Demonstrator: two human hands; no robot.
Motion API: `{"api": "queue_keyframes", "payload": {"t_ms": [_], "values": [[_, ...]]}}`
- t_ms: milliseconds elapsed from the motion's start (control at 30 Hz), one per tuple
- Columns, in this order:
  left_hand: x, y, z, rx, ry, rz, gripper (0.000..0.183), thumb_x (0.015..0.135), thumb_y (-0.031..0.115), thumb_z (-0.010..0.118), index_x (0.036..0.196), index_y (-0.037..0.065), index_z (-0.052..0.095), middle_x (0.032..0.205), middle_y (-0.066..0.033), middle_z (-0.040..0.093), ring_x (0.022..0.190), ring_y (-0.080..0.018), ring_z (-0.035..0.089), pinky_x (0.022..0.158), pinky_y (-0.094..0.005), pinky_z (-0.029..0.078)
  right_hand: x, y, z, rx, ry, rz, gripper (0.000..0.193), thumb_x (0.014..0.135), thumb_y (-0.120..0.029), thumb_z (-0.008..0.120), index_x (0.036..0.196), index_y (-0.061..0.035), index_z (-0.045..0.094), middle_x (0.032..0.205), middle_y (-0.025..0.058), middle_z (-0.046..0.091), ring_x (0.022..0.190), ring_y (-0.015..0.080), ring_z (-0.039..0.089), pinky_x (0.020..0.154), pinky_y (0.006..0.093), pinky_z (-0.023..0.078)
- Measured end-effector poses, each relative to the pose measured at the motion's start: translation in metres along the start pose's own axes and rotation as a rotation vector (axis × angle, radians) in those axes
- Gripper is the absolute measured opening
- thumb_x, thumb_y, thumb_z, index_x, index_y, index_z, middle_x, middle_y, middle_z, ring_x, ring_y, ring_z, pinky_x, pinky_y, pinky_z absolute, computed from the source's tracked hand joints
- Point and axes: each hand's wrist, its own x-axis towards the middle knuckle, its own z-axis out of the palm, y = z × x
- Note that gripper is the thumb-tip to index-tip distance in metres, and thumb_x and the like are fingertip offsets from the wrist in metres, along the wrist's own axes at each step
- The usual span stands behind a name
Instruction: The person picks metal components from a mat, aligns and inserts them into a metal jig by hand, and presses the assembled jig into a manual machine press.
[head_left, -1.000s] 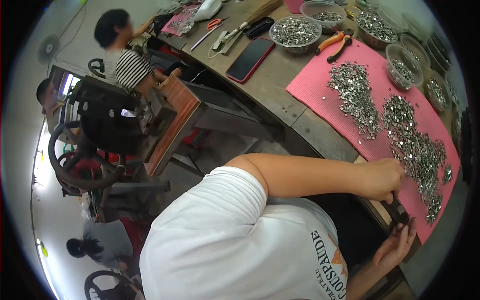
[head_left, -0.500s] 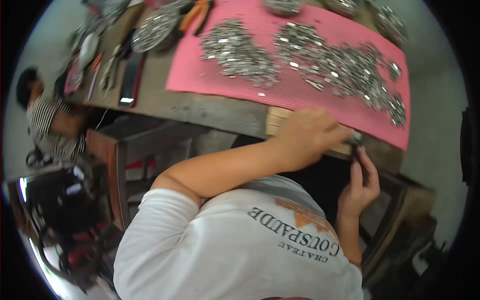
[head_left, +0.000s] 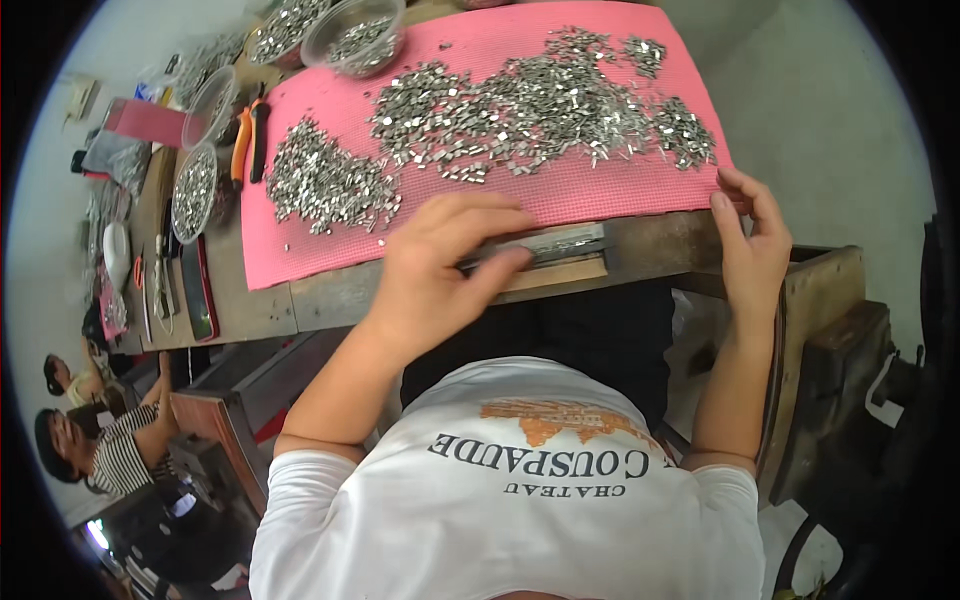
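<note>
At the table's near edge, my left hand (head_left: pixel 440 262) reaches over a narrow grey metal strip (head_left: pixel 568 242). Its thumb lies on the near side and its fingers on the far side, closed about the strip's left part, with some blur. The strip rests on a pale wooden block (head_left: pixel 560 278). My right hand (head_left: pixel 752 235) is by the right corner of the pink ribbed mat (head_left: pixel 300 262). Its thumb and forefinger are bent together, with a small dark thing partly hidden between them. Small shiny metal pieces (head_left: pixel 540 105) lie in spread heaps on the mat.
Clear plastic tubs (head_left: pixel 355 68) of metal pieces stand behind the mat; a bowl (head_left: pixel 195 190) of them is at left. Orange-handled pliers (head_left: pixel 243 145) and a dark phone (head_left: pixel 198 290) lie on the table. A person in stripes (head_left: pixel 125 450) sits at far left.
My hands, close together before, are now apart: the left moved left onto the metal strip, the right went up to the mat's corner. The view has shifted, showing more of the mat.
</note>
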Motion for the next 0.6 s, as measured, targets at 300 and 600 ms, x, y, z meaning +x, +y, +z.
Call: {"api": "queue_keyframes", "payload": {"t_ms": [300, 600], "values": [[0.049, 0.015, -0.029, 0.141, 0.055, 0.060, 0.047, 0.080, -0.020, 0.058, 0.113, 0.007, 0.077, 0.124, -0.0158, 0.070, 0.111, -0.0293, 0.071, 0.093, -0.0339, 0.057, 0.107, 0.011, -0.018, -0.091, -0.224, -0.093, 0.023, 0.092, -0.012, 0.069, 0.109, 0.0032, 0.072, 0.093, 0.0123, 0.076, 0.083, 0.0190, 0.071, 0.076, 0.0336, 0.055], [0.128, -0.024, -0.032, 0.175, -0.138, -0.005, 0.037, 0.082, -0.004, 0.061, 0.116, 0.005, 0.075, 0.109, -0.0139, 0.074, 0.106, -0.0286, 0.070, 0.095, -0.0365, 0.053, 0.139, 0.000, -0.027, -0.324, -0.440, -0.107, 0.018, 0.082, -0.012, 0.070, 0.089, 0.0047, 0.071, 0.076, 0.0169, 0.069, 0.069, 0.0280, 0.068, 0.068, 0.0400, 0.053]]}}
